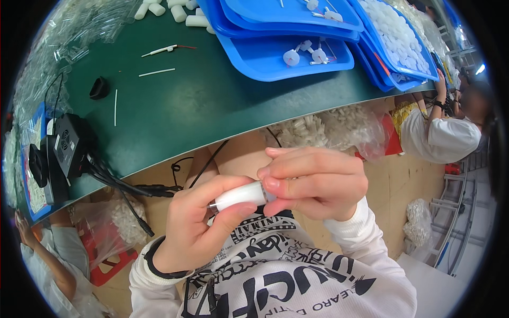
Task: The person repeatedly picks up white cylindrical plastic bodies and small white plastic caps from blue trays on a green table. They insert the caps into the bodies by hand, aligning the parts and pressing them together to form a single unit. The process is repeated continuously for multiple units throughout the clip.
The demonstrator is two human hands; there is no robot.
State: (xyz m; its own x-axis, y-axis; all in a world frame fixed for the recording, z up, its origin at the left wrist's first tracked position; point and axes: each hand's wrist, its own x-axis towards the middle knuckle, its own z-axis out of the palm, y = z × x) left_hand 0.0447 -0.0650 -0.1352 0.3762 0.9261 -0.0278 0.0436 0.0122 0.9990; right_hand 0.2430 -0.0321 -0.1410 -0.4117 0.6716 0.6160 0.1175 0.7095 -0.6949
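Observation:
In front of my body, a short clear tube with a white cylinder [241,196] inside lies across my fingers. My left hand [192,225] is closed round it, the thumb along its near side and the fingers behind. At the tube's right end, the fingertips and thumb of my right hand [326,183] pinch the clear rim; whether a separate cap is there is hidden. Both hands are above my lap, just off the near edge of the green table [191,114].
Stacked blue trays [265,71] hold small white parts, and another tray has many white discs [400,40]. Thin white sticks [156,72], white cylinders [179,13], clear tubes [95,21] and a black device [74,143] with cables lie on the table. Other people sit at both sides.

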